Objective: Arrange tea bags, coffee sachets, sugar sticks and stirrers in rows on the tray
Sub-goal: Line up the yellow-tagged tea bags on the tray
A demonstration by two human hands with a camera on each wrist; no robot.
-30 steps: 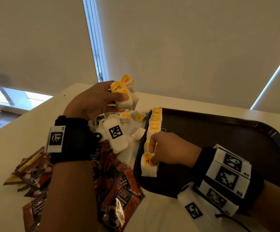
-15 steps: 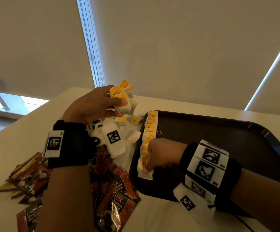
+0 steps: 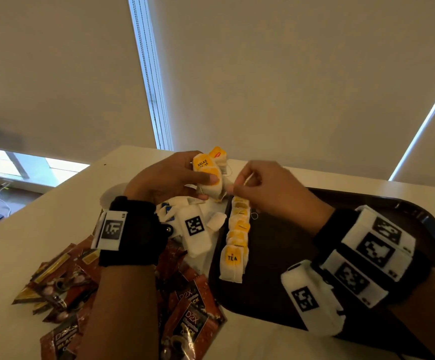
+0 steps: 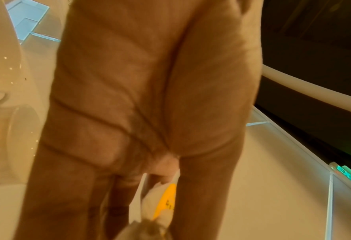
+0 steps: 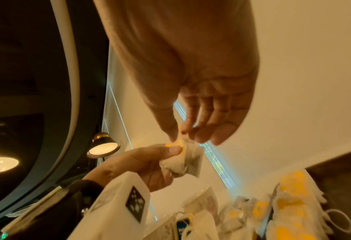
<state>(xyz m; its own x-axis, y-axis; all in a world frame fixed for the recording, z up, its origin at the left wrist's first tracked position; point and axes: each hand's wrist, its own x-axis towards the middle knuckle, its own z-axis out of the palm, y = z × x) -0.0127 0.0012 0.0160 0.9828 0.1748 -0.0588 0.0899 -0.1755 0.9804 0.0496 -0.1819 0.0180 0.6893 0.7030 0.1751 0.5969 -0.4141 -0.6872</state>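
Note:
My left hand (image 3: 208, 188) grips a bunch of white tea bags (image 3: 208, 175) with yellow tags, raised above the table's far side. My right hand (image 3: 233, 187) reaches across to that bunch, its thumb and forefinger pinching one tea bag (image 5: 179, 140) by its yellow tag. A row of tea bags (image 3: 237, 229) runs front to back along the left edge of the dark tray (image 3: 289, 255). In the left wrist view my palm fills the frame, with a yellow tag (image 4: 166, 201) showing between the fingers. Red-brown coffee sachets (image 3: 190, 320) lie heaped on the table left of the tray.
Loose tea bags and blue-labelled packets (image 3: 169, 211) lie on the table between my left wrist and the tray. A white cup (image 3: 111, 196) stands behind my left wrist. More coffee sachets (image 3: 55, 281) spread towards the table's left edge. The tray's middle and right show bare.
My right hand has left the near end of the row on the tray, risen to the bunch in my left hand and pinched a tea bag. The left hand has hardly moved.

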